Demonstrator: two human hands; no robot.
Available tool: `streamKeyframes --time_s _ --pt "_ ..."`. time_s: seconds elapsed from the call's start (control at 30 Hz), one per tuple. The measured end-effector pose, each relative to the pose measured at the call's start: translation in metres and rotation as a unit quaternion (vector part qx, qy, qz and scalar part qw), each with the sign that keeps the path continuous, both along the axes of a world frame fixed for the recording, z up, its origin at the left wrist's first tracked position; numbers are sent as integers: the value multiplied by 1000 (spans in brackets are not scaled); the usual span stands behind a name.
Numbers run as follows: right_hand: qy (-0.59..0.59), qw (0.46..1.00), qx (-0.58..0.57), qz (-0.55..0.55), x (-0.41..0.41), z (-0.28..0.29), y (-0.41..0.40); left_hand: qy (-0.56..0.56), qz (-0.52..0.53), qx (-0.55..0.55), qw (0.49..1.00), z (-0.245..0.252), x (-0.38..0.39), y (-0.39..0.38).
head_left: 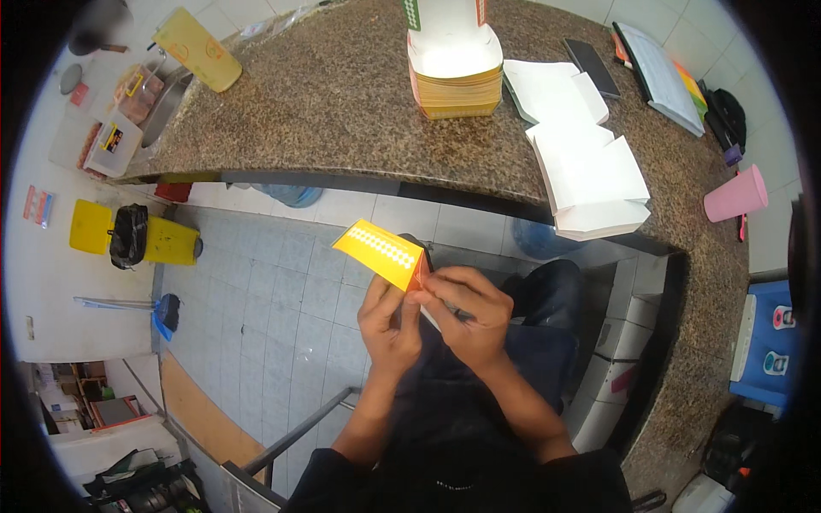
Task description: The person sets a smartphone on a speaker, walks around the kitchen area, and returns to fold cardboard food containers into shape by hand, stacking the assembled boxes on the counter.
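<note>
A yellow and orange paperboard food tray (378, 251), partly folded, is held in both hands in front of my body. My left hand (390, 324) grips it from below, with the thumb near its orange end. At that orange corner, the fingers of my right hand (471, 311) pinch the board. On the granite counter stands a stack of nested paper trays (457, 90) with white insides. To its right lie white unfolded paperboard blanks (587, 160) in overlapping piles, one pile reaching over the counter's front edge.
The granite counter (308, 115) curves around the front and right. On it are a yellow cup (199, 51), a black phone (591, 67), a clipboard with papers (660, 77) and a pink cup (736, 193). A metal rail (298, 426) stands at lower left.
</note>
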State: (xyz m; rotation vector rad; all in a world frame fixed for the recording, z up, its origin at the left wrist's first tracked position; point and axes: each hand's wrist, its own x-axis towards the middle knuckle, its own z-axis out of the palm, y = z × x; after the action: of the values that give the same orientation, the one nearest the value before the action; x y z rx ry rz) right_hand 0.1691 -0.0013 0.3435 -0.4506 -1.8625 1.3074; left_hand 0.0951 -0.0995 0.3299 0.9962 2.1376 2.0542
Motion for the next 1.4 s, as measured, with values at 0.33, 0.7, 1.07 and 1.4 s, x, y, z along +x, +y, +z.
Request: streamKeyframes --time_s 0.33,0.7,1.07,1.4 --pt "-43 981 189 -2 6 23 17 -125 -33 18 991 13 -7 -16" --pt "-30 969 247 3 7 25 20 -48 -39 -24 998 22 -14 -21" --pt "-55 963 255 70 -6 3 2 -136 7 44 990 31 7 -10" --pt "13 902 -411 130 -14 -60 -11 -9 -219 -289 932 20 -20 -26"
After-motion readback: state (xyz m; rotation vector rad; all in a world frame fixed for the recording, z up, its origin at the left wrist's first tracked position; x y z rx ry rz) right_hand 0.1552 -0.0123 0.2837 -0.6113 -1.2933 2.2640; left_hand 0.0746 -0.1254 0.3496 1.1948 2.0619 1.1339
